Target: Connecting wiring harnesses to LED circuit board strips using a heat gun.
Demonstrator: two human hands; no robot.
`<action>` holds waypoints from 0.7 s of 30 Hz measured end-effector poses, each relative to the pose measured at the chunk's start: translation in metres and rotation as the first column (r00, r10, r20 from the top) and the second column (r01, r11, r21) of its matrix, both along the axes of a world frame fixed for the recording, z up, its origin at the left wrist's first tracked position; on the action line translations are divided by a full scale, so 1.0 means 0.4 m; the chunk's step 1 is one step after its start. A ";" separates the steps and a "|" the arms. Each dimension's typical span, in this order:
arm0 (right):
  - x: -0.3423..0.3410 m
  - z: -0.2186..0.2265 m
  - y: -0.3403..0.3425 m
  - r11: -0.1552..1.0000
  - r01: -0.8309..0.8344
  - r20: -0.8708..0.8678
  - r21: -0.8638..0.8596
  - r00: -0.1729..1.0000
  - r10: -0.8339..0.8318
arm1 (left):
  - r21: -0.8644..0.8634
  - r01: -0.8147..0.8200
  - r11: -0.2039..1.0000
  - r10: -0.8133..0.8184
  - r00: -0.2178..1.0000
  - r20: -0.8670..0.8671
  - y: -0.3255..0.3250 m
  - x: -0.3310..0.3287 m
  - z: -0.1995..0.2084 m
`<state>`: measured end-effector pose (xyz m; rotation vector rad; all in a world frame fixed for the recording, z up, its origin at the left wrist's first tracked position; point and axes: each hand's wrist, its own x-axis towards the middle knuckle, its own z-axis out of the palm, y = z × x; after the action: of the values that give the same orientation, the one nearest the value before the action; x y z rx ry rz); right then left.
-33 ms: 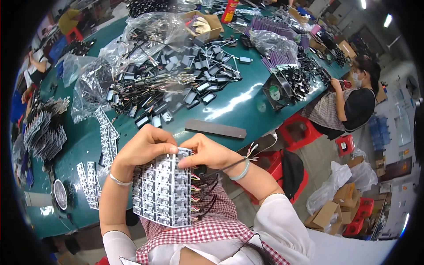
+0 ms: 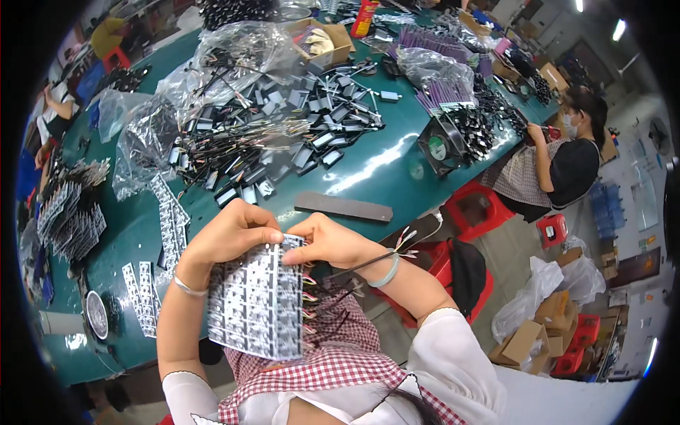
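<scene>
In front of my chest I hold a white-and-grey circuit board panel (image 2: 253, 308) by its top edge. My left hand (image 2: 237, 230) is closed, its thumb and fingers pinching the panel near the top corner. Beside it my right hand (image 2: 326, 244) grips the same corner, thumb on the face and fingers behind. Short coloured wires (image 2: 309, 297) with black leads come off the panel's right edge. A dark cable crosses my right wrist, its bare coloured ends (image 2: 405, 246) sticking out past my bracelet. The panel is slightly blurred, and the fingertips behind it are hidden.
Beyond my hands lie a dark grey bar (image 2: 343, 207) and a heap of small black housings with wires (image 2: 304, 134). Board strips (image 2: 147, 297), a metal bowl (image 2: 96, 313) and stacked wired boards (image 2: 71, 219) are at left. A fan (image 2: 440, 146) stands right; a co-worker (image 2: 567, 156) sits beyond.
The panel has shifted slightly left and tilted a little, with both hands still on its top corner. The whole view has moved by a small amount.
</scene>
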<state>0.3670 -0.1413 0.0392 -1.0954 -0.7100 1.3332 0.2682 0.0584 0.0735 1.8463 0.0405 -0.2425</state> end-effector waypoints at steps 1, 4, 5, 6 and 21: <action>-0.001 -0.016 0.004 1.000 0.015 0.010 0.001 1.000 -0.015 | 0.001 0.015 1.000 -0.015 1.000 0.010 -0.014 0.012 0.005; -0.009 -0.068 0.007 0.982 0.087 0.150 -0.165 0.987 -0.062 | 0.722 0.064 0.689 -0.170 0.982 0.076 -0.053 0.023 0.016; -0.006 -0.073 0.001 0.982 0.096 0.158 -0.162 0.985 -0.070 | 0.730 0.053 0.681 -0.189 0.976 0.105 -0.056 0.022 0.017; -0.005 -0.066 -0.002 0.986 0.095 0.138 -0.136 0.987 -0.076 | 0.739 0.039 0.673 -0.203 0.970 0.133 -0.059 0.020 0.024; -0.004 -0.072 -0.026 0.999 0.022 0.114 0.045 0.993 -0.027 | 0.333 0.119 0.935 -0.168 0.978 0.121 -0.038 0.014 0.018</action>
<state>0.3653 -0.1516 0.0104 -1.1489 -0.8042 1.2352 0.2739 0.0431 0.0808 2.1955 -0.1683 -0.2093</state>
